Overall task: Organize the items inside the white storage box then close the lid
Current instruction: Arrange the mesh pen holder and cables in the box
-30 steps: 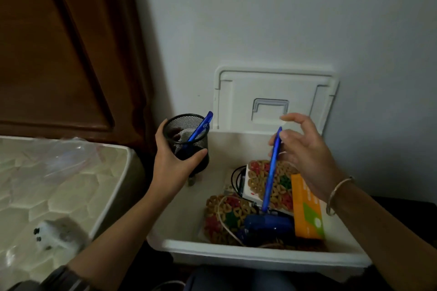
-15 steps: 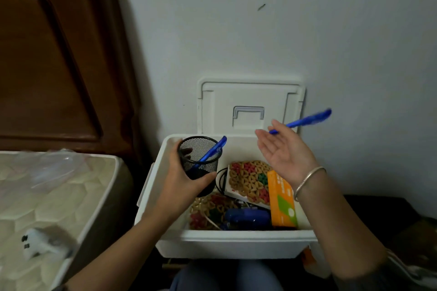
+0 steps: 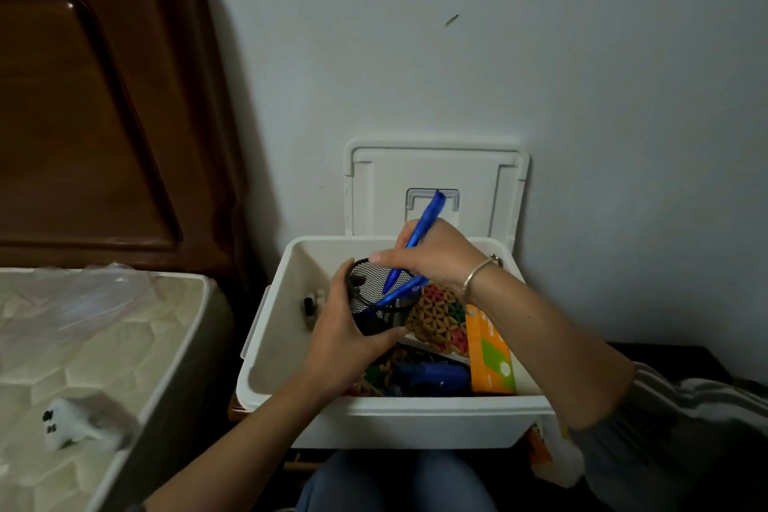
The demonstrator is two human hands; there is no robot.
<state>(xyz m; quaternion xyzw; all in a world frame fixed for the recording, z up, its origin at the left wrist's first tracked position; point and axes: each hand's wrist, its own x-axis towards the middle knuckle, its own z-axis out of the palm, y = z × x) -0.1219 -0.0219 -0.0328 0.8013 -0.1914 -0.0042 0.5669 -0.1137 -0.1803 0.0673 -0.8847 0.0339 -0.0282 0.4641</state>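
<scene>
A white plastic storage box [image 3: 274, 328] stands open against the far wall, just right of a quilted cream mattress [image 3: 83, 349]. Its one white lid [image 3: 432, 170] stands upright behind it, leaning on the wall.

The left hand [image 3: 345, 345] holds a black wire-mesh pen cup [image 3: 376, 314] over the left-centre of the box, its fingers [image 3: 338, 283] curled round the cup's left side and the thumb round its near side. The cup tilts to the right.

There are two blue plastic pens. One blue pen [image 3: 405, 290] lies slanted inside the cup, its upper end resting over the right rim. The second blue pen [image 3: 430, 212] is pinched in the right hand [image 3: 436, 254]; its lower end dips into the cup's mouth and its top rises past the knuckles in front of the lid.

Right of the cup, inside the box, lie two flat pieces with a woven flower pattern: the far patterned piece [image 3: 440, 320] and the near patterned piece [image 3: 380, 370], which is partly under the left hand. One orange and green carton [image 3: 490, 353] stands on edge at the right. One dark blue object [image 3: 432, 375] lies at the near wall; I cannot tell what it is. One small black and white item [image 3: 311, 303] lies on the box floor at the left, blurred.

A silver bangle [image 3: 478, 276] circles the right wrist. On the mattress lies one small white toy [image 3: 68, 424], with a dark wooden headboard [image 3: 83, 96] at the far left.
</scene>
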